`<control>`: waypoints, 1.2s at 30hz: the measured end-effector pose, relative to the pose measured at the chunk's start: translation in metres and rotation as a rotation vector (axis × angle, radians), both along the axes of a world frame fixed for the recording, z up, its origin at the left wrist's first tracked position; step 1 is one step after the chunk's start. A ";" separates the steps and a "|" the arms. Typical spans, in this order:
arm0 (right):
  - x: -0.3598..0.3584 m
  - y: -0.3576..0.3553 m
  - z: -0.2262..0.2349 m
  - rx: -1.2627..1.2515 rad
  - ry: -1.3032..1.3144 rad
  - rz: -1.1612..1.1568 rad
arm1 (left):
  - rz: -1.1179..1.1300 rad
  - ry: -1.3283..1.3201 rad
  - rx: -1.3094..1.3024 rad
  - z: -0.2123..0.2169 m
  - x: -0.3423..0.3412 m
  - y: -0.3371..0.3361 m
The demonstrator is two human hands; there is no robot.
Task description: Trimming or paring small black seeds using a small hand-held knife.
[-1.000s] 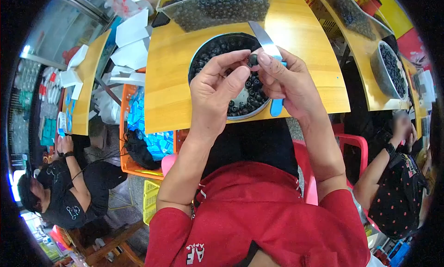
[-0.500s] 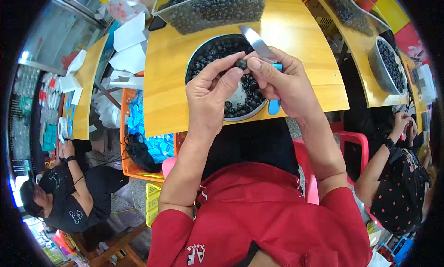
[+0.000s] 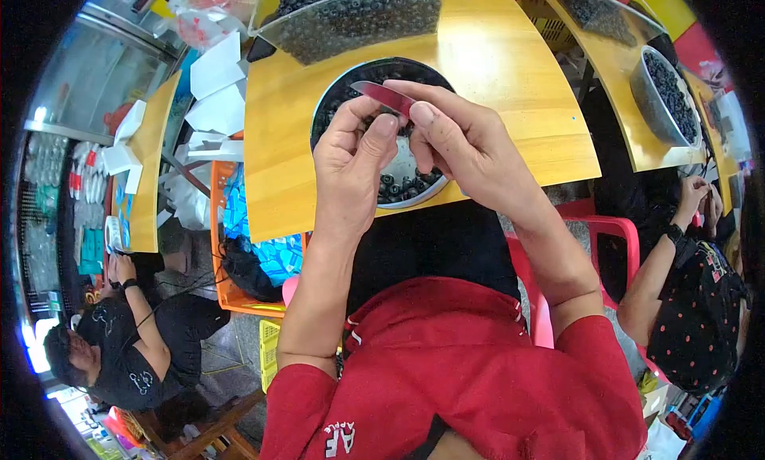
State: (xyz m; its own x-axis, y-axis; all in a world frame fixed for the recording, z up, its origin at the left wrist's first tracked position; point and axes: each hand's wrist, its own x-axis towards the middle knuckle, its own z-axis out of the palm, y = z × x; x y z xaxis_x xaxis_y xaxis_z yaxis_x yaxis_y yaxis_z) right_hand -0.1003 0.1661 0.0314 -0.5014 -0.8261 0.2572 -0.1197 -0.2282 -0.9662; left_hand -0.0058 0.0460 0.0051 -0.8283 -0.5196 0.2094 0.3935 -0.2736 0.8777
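A knife (image 3: 385,97) is in my right hand (image 3: 472,138), its handle hidden in the palm and its blade pointing left across my left fingertips. My right thumb lies against the blade's near end. My left hand (image 3: 355,161) is closed, thumb and fingers curled beneath the blade; whatever they pinch is hidden. Both hands are over a round bowl (image 3: 316,125), with their fingertips close together. Small round black pieces (image 3: 406,187) with pale-rimmed holes lie in the bowl, some showing below my hands.
A clear tub (image 3: 351,30) heaped with similar black pieces stands on the wooden table (image 3: 279,157) at the back. An orange crate (image 3: 239,301) with blue packets is left of the table. Co-workers sit on both sides. At the right, a metal bowl (image 3: 657,109) holds more dark pieces.
The knife has swung from pointing up and away to lying flatter across my left fingers. The black piece seen between my fingertips is hidden now, as is the blue handle.
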 end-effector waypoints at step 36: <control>-0.010 0.002 0.000 0.070 0.003 -0.004 | 0.037 -0.029 -0.123 0.006 0.005 -0.002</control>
State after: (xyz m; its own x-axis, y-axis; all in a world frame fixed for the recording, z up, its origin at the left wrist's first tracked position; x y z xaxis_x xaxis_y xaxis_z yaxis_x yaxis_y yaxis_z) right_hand -0.1101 0.1677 0.0312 -0.5040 -0.8400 0.2008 -0.1235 -0.1601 -0.9794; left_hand -0.0007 0.0445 0.0114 -0.8159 -0.5217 0.2492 0.3749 -0.1493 0.9150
